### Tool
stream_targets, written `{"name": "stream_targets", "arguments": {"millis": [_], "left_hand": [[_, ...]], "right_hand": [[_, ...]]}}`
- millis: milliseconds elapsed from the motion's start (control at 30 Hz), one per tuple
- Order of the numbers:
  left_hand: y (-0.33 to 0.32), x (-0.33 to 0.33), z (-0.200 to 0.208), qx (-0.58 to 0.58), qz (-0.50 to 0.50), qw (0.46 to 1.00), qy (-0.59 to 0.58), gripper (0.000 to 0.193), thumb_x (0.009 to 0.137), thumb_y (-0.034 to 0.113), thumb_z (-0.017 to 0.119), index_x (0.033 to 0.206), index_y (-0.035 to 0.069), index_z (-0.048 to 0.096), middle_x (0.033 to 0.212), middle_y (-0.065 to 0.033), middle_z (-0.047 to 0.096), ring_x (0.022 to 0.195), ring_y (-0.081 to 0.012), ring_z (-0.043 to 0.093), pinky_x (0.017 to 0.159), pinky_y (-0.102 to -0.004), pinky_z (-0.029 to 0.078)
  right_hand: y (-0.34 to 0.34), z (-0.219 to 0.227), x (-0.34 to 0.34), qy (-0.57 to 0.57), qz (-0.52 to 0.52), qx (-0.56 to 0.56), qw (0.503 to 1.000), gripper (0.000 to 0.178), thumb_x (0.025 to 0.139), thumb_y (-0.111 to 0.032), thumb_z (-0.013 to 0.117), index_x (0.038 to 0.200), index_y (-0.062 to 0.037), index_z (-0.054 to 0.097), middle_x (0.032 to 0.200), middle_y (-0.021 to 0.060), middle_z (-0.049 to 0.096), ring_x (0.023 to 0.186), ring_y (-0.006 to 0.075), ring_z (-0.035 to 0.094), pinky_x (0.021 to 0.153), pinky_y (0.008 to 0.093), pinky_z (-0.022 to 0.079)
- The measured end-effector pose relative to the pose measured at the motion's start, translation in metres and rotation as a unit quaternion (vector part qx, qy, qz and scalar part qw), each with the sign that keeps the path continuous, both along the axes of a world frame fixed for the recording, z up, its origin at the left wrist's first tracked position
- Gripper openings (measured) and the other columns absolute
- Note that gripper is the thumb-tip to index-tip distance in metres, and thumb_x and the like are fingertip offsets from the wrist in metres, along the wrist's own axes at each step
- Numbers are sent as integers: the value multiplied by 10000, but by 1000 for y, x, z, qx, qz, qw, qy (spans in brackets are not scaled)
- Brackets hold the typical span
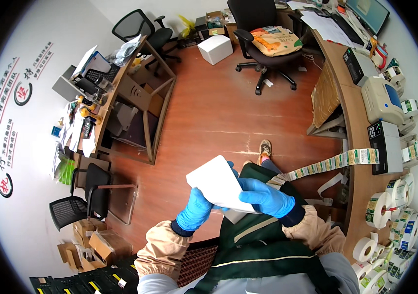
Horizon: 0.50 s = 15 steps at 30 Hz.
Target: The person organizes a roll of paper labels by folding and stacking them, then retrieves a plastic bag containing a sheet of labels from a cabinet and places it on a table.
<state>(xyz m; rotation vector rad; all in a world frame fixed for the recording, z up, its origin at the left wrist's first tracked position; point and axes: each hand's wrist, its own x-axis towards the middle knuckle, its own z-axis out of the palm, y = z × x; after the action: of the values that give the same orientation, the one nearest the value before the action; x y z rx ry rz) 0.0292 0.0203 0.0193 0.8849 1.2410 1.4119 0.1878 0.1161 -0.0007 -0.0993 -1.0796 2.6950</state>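
White paper sheet (pixel 217 182) sits pinched between both blue-gloved hands, left hand (pixel 194 209) clamped low, right hand (pixel 267 197) at its edge; looks light, floppy, best held by the edges.

Bright even indoor light, soft shadows, sharp centre, strong fisheye bending, dark vignetted corners

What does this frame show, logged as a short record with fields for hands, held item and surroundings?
left hand: blue-gloved left hand, gripping the lower left of the sheet
right hand: blue-gloved right hand, gripping its right edge
held item: white rectangular paper sheet, blank side up, tilted
right side: curved wooden counter with white label rolls and a grey label printer
printer output: strip of printed labels hanging out
floor: reddish wooden floor
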Motion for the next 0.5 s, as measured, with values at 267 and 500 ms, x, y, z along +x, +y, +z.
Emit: {"name": "stream_targets", "arguments": {"millis": [267,500], "left_hand": [[2,6,6,16,50,987,-151,1168,647,917,360,1379,6,372,1169,-141,579,1053,-241,599,895,-362,513],[-1,9,11,-48,54,994,-82,646,872,265,664,1381,16,354,1155,-154,582,1063,-240,583,917,-370,497]], "right_hand": [[-14,5,-11,-172,-92,176,965,331,931,-259,632,993,63,675,812,40,683,747,61,581,663,232,486],[-18,2,-10,-174,-124,241,947,283,908,-233,648,939,47,670,785,89,686,717,106,618,657,272,498]]}}
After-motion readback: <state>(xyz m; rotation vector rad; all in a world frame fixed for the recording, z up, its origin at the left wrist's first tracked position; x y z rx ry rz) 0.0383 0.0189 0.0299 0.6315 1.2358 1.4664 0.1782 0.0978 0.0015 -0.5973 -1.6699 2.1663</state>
